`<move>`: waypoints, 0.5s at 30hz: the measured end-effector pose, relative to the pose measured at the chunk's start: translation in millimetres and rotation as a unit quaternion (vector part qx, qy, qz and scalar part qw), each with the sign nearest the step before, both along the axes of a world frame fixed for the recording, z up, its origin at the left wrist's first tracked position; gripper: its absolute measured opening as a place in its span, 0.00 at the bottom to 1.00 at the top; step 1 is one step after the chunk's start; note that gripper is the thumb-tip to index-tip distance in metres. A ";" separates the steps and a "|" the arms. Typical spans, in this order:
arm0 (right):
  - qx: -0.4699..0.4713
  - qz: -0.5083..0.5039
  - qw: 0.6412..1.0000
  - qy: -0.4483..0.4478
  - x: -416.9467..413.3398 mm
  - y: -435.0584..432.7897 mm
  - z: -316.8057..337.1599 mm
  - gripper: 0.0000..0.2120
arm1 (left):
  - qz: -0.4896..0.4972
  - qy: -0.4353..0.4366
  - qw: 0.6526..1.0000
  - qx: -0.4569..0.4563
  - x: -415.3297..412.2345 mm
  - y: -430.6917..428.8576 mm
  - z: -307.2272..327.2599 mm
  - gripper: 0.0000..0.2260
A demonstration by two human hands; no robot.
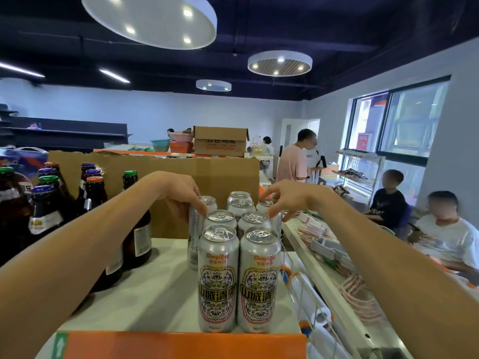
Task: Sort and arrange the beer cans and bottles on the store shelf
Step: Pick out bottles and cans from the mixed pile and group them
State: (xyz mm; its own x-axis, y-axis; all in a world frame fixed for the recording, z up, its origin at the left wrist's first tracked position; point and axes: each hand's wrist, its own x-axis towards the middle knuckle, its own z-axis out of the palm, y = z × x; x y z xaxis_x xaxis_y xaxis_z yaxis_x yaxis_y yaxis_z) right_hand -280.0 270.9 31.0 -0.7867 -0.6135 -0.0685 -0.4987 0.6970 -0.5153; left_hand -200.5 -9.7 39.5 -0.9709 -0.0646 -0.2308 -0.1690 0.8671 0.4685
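Several silver beer cans [218, 278] with red and black patterned labels stand upright in two rows on the white shelf top [160, 288]. My left hand [181, 196] reaches over the rows and grips a can [194, 229] at the back left. My right hand [287, 198] has its fingertips on the top of a can [267, 203] at the back right. Dark brown beer bottles [46, 211] with coloured caps stand in a group on the left of the shelf, one [137, 229] close under my left forearm.
A brown cardboard sheet [207, 174] stands upright behind the cans. An orange box edge [181, 344] lies at the near rim. A wire rack [311, 307] and packets [326, 244] sit to the right. Several people [293, 161] are across the room on the right.
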 end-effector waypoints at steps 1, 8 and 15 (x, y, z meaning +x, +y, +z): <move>-0.001 0.006 1.000 -0.002 -2.4 -1.6 -0.3 0.32 | 0.002 -0.004 1.000 -0.004 0.9 -2.5 1.0 0.18; -0.015 0.040 0.998 -0.035 -16.7 -6.7 -3.2 0.29 | -0.040 -0.008 0.993 -0.115 8.9 -2.5 7.1 0.29; -0.038 0.054 0.996 -0.053 -14.5 -11.8 -4.0 0.23 | -0.175 0.031 0.977 -0.118 1.4 35.0 19.8 0.29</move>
